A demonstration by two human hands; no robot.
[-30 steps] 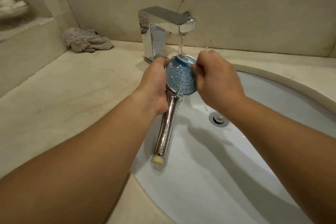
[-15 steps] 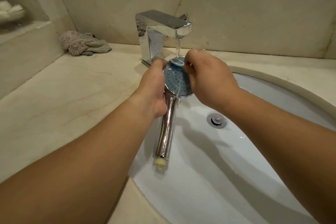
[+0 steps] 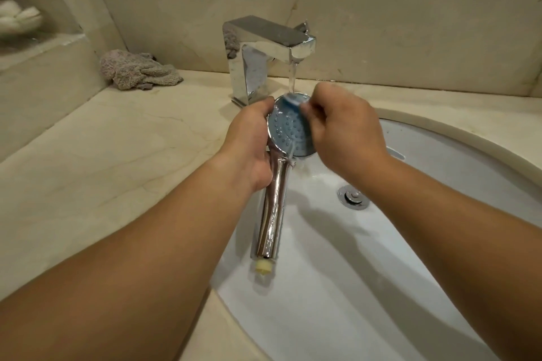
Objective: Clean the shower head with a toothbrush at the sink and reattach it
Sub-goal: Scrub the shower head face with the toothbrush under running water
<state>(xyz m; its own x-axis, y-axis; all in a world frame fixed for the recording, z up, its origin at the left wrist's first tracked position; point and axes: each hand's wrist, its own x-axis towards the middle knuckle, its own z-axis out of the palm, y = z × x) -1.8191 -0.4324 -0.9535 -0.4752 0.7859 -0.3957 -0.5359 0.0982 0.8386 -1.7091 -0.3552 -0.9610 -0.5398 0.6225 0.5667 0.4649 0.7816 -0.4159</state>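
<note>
Scrubbing is under way over the sink (image 3: 440, 243): the left hand (image 3: 249, 143) is wrapped round the neck of the shower head (image 3: 289, 132), just below its blue face, which tilts up under the stream from the tap (image 3: 269, 38). The right hand (image 3: 346, 132) is curled round a toothbrush (image 3: 294, 99), whose blurred head lies on the top edge of the face where the water lands; its handle is hidden in the fist.

Wet chrome like this is likely slippery, and the piece looks rigid and fairly light, so the neck, where the stem widens into the disc, seems the surest place to grip; the smooth lower stem would slide more easily. The pale threaded end (image 3: 263, 266) hangs free over the basin and looks like plastic, probably best kept from knocking the porcelain.

A crumpled cloth (image 3: 137, 70) lies on the bench (image 3: 102, 155) by the wall.
</note>
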